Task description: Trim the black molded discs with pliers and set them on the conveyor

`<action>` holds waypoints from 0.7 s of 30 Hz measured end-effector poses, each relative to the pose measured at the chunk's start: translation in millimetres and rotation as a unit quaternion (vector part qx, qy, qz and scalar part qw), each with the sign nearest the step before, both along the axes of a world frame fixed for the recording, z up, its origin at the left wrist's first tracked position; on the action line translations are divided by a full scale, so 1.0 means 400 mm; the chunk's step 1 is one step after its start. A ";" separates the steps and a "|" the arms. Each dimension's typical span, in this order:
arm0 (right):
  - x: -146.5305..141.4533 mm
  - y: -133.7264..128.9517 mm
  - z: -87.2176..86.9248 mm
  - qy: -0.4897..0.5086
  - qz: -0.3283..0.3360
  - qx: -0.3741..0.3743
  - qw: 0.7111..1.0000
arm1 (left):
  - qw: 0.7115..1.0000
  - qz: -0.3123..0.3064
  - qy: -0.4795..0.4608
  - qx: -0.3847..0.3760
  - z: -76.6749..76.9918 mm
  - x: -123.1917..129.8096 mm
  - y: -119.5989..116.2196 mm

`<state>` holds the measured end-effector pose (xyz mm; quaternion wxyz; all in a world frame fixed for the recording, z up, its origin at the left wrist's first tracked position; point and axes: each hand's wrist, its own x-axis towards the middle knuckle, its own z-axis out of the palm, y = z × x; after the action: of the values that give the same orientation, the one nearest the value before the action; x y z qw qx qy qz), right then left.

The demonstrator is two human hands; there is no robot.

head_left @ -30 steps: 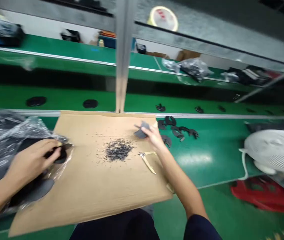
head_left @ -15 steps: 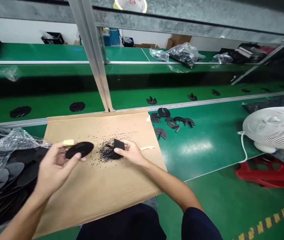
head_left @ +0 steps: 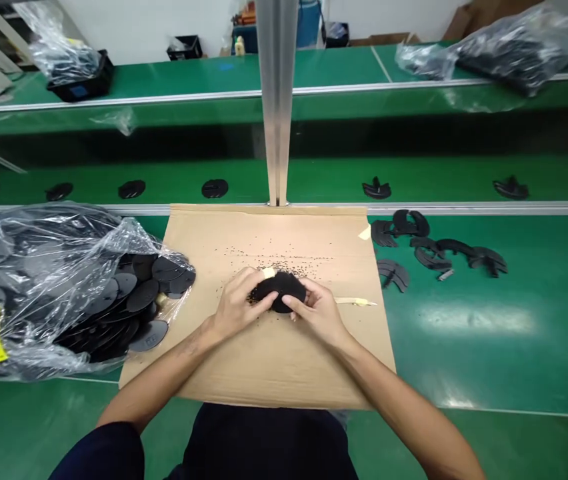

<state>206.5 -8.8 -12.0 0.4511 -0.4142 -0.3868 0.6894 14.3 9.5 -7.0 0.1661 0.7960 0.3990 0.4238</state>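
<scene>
Low over a brown cardboard sheet (head_left: 259, 373), both hands grip a round black plastic disc (head_left: 280, 291) from its two sides. My left hand (head_left: 238, 300), with a strip of yellow tape on one finger, is closed on the left edge, thumb on top. My right hand (head_left: 320, 312) closes on the right edge, its thumb pressed near the middle. A curved black part held earlier is not distinguishable from the disc. Small black bits (head_left: 284, 261) lie scattered behind the disc. A pale yellow pen-like tool (head_left: 357, 302) lies right of my right hand.
A clear plastic bag (head_left: 79, 233) on the left spills black discs (head_left: 139, 293). Curved black parts (head_left: 394, 273) lie on the green table to the right. A metal post (head_left: 278, 120) rises behind the cardboard. Assembled-looking black pieces (head_left: 215, 188) sit along the green strip behind.
The view has swung left. My hands, earlier apart with a disc in the left and a curved black part in the right, have come together at the middle of the cardboard.
</scene>
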 end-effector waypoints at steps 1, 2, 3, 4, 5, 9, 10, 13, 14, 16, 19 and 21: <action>0.000 0.000 -0.002 -0.009 -0.001 0.002 1.000 | 1.000 -0.002 -0.001 0.010 -0.005 0.001 0.002; -0.001 0.000 -0.005 -0.022 -0.004 0.004 1.000 | 1.000 -0.004 -0.002 0.021 -0.009 0.001 0.002; -0.002 -0.002 -0.006 -0.037 -0.007 0.008 0.999 | 0.999 -0.006 -0.002 0.032 -0.014 0.001 0.002; -0.003 -0.003 -0.008 -0.052 -0.008 0.012 0.999 | 0.999 -0.008 -0.002 0.045 -0.017 0.001 0.002; -0.003 -0.005 -0.010 -0.065 -0.008 0.016 0.998 | 0.998 -0.008 0.001 0.058 -0.020 0.000 0.002; -0.004 -0.012 -0.017 -0.100 -0.008 0.038 0.994 | 0.997 -0.004 0.008 0.071 -0.022 0.000 -0.001; -0.003 -0.013 -0.018 -0.108 -0.007 0.043 0.993 | 0.998 -0.004 0.009 0.065 -0.021 0.000 -0.002; 0.001 -0.015 -0.020 -0.146 -0.010 0.063 0.987 | 0.998 -0.009 0.012 0.056 -0.019 0.003 -0.007; 0.003 -0.015 -0.020 -0.164 -0.014 0.073 0.984 | 0.998 -0.011 0.014 0.057 -0.018 0.004 -0.009; 0.006 -0.016 -0.018 -0.207 -0.022 0.099 0.973 | 0.998 -0.013 0.016 0.060 -0.017 0.006 -0.013; 0.009 -0.016 -0.011 -0.250 -0.025 0.136 0.958 | 0.998 -0.010 0.016 0.061 -0.016 0.008 -0.019; 0.010 -0.017 -0.005 -0.260 -0.024 0.152 0.953 | 0.998 -0.005 0.014 0.061 -0.015 0.009 -0.023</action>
<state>210.4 -15.5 -14.1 0.4089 -0.5145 -0.5811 0.4800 17.8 0.3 -12.9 0.1135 0.8128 0.3703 0.4352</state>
